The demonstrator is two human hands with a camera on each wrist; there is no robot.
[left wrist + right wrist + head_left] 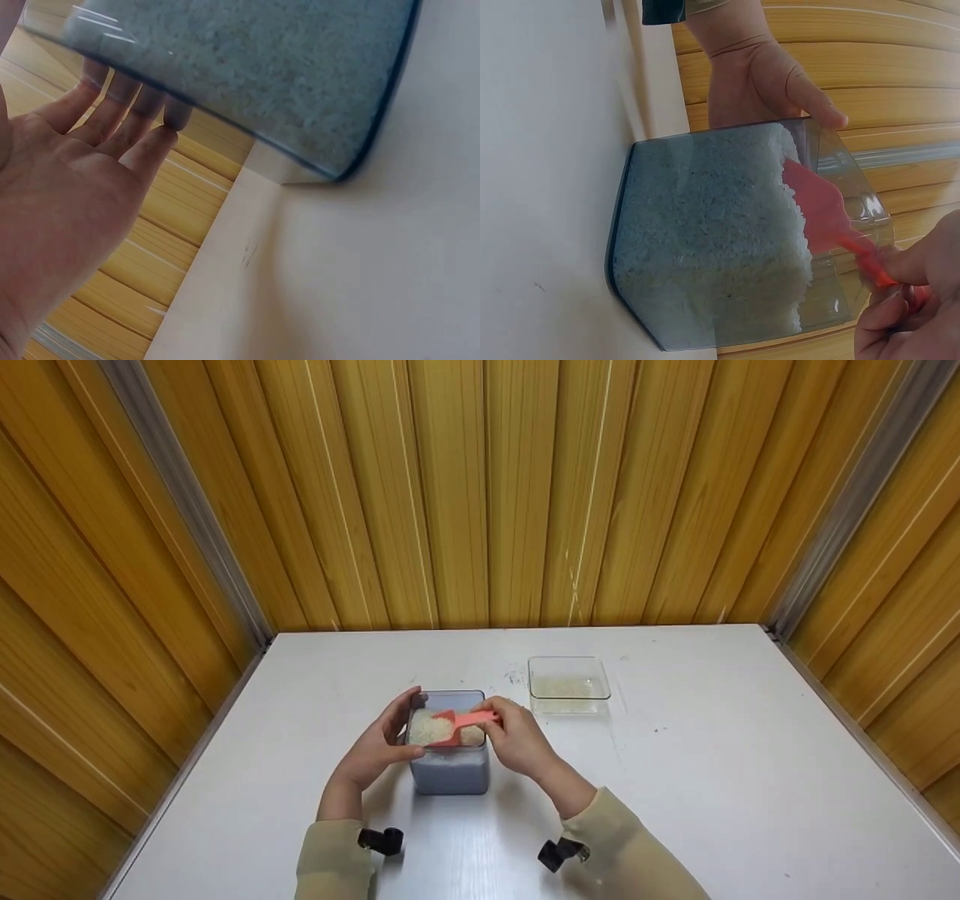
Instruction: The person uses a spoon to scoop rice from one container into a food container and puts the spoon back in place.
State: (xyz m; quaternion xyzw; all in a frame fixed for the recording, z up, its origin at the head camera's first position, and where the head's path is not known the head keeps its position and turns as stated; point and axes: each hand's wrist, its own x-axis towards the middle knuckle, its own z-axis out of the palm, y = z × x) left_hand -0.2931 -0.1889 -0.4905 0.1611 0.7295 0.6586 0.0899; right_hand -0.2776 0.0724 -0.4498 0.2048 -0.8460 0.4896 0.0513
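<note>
A clear bluish square canister (450,776) stands on the table, filled well up with white rice (428,729). My left hand (372,754) holds it from the left side, thumb along the near rim and fingers on the wall. From the right, my right hand (523,741) pinches the handle of a pinkish-red scoop (445,729). The scoop's bowl is inside the canister mouth, at the rice surface, with rice in it. Through the clear wall in the right wrist view, the scoop bowl (817,206) shows against the rice.
A shallow clear rectangular container (568,698) with a little rice in the bottom stands farther back, right of the canister. The white table (720,780) is bounded by yellow wood-patterned walls (517,495) at the back and sides.
</note>
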